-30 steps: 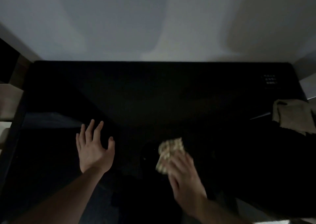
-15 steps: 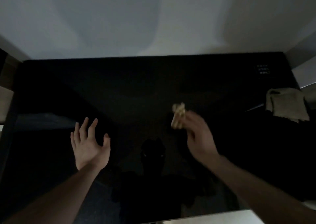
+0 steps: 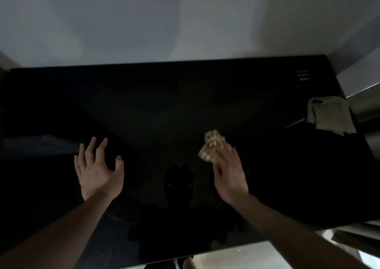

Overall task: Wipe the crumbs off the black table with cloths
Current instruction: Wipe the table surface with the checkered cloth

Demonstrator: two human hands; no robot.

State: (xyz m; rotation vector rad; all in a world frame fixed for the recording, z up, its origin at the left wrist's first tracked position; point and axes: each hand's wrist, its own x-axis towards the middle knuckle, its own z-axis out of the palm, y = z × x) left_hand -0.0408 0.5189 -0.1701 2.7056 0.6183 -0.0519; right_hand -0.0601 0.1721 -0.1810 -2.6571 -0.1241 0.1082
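The glossy black table (image 3: 185, 104) fills the view. My right hand (image 3: 228, 172) lies over a small bunched pale yellow cloth (image 3: 211, 145), right of the table's middle. Its fingers are stretched out and press on the near part of the cloth, which sticks out past the fingertips. My left hand (image 3: 98, 170) is spread, fingers apart, over the left half of the table and holds nothing. No crumbs can be made out on the dark surface.
A second, beige cloth (image 3: 331, 116) lies folded at the table's right edge. A small white printed mark (image 3: 304, 77) sits at the far right corner. A pale wall runs along the far edge; the near edge is at the bottom right.
My right hand has swept the yellow cloth away from me, from near the front middle to further up the table. The left hand has stayed spread in about the same place.
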